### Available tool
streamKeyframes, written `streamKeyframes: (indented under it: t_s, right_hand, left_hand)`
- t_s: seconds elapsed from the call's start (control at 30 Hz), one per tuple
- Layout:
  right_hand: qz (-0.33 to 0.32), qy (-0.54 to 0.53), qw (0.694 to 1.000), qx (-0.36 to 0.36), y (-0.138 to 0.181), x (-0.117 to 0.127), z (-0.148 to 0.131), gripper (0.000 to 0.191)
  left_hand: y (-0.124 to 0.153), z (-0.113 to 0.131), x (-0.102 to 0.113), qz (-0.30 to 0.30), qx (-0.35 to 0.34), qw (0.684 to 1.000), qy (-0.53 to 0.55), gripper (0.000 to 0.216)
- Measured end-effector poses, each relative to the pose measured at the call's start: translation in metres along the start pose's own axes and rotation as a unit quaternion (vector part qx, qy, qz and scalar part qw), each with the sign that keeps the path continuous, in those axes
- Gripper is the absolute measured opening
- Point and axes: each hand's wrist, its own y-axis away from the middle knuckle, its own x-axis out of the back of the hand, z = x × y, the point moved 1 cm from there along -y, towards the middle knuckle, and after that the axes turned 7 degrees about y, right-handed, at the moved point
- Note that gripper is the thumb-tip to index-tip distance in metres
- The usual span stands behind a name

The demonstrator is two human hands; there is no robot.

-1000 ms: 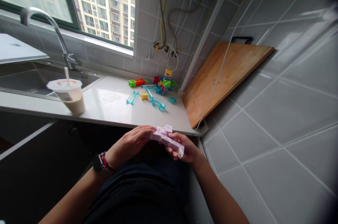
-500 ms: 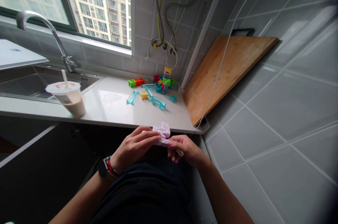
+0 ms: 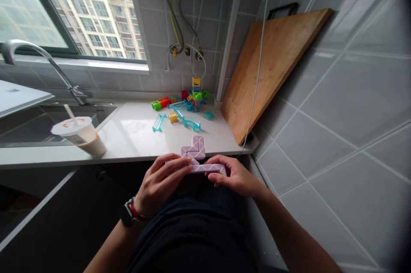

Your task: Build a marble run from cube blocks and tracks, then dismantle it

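A pink snake puzzle [image 3: 194, 151] of wedge segments with pale edges is held in front of me, just before the counter's front edge. Its upper part is folded into a stepped shape, and a straight bar runs to the right. My left hand [image 3: 165, 178] is closed around the left part, fingers lying over it and hiding some segments. With thumb and fingers, my right hand [image 3: 233, 175] pinches the bar's right end. A watch [image 3: 127, 214] and a red bracelet are on the left wrist.
On the white counter [image 3: 135, 136] lie a yellow block [image 3: 172, 117], turquoise track pieces [image 3: 192, 123] and several coloured blocks [image 3: 197, 95]. A lidded drink cup [image 3: 78, 136] stands near the sink [image 3: 19, 125] at left. A wooden board [image 3: 272, 63] leans against the right wall; a white cord hangs before it.
The right part of the snake puzzle now shows as a straight bar, and its folded part faces me more flatly. My right hand has shifted slightly right. The view has also tilted.
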Motion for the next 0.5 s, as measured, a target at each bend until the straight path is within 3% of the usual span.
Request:
streamKeyframes:
  t_s: [0.5]
  right_hand:
    - [0.042, -0.011, 0.999, -0.011, -0.004, -0.008, 0.003, 0.041]
  left_hand:
    - [-0.001, 0.003, -0.014, -0.034, -0.018, 0.999, -0.029, 0.053]
